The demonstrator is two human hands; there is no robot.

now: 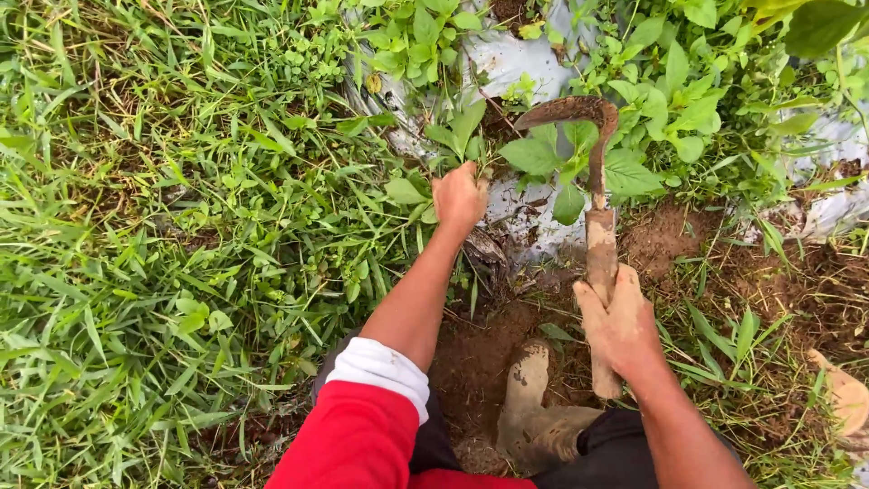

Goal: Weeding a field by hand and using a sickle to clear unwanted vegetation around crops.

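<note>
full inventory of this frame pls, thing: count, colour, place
sickle: 1, rusty brown curved blade, muddy wooden handle, centre right, blade hooked over the leafy plants
leafy plants: many, green, top centre and right
plastic sheet: 1, grey, muddy, top centre to right edge, partly under the plants
grass: dense patch, green, whole left half
bare soil: 1 patch, brown, bottom centre
boot: 1, mud-covered, bottom centre on the soil
sleeve: 1, red with white cuff, bottom centre
left hand: 1, muddy, gripping plant stems at the sheet's edge
right hand: 1, muddy, closed around the sickle handle
</note>
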